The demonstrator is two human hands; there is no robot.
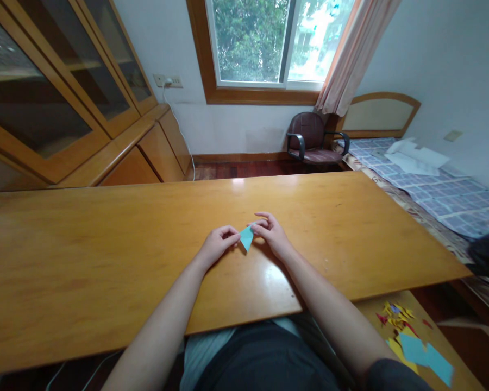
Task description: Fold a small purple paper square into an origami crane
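Note:
A small piece of light-blue folded paper (246, 239) is held between my two hands, just above the wooden table (106, 244). It looks like a triangle with one point toward me. My left hand (220, 243) pinches its left corner between thumb and fingers. On the other side, my right hand (270, 232) grips the upper right corner with thumb and index finger, its other fingers partly raised. The fingertips cover both of those corners.
At the lower right, a lower surface (375, 309) bears small yellow and red folded paper pieces (397, 317) and light-blue paper sheets (426, 355). Beyond the table stand a chair (312, 136), a bed (444, 190) and a glass-door cabinet (85, 157).

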